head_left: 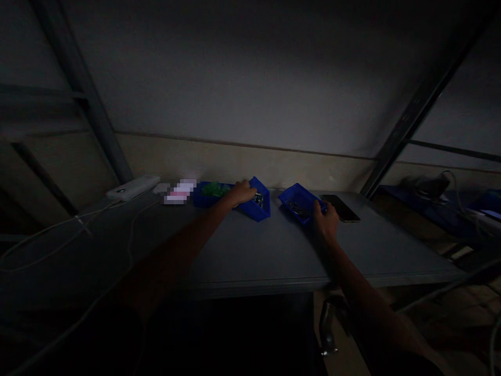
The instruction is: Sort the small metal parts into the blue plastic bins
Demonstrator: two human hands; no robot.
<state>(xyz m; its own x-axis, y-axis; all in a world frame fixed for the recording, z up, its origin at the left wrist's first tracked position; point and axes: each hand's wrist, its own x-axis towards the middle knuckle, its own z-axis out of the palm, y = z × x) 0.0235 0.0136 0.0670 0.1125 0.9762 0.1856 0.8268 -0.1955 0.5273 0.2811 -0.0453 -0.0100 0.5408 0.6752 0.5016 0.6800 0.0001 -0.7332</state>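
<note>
My left hand (243, 193) is closed on the left rim of a blue bin (258, 211), which sits turned at an angle and has small shiny metal parts (258, 198) inside. To its right, my right hand (326, 218) grips the right side of a second blue bin (296, 190). That one is tilted and holds small dark metallic pieces (297, 209), too dim to name. Left of my left hand stands a third blue bin (201, 200) with green pieces (214, 189) in it.
A dark phone (341, 208) lies right of the bins on the grey table (258, 256). At the left are a white power strip (133, 188) with cables and a blurred-out bright item (180, 192). Metal posts (90, 120) rise at both sides, with a wall behind.
</note>
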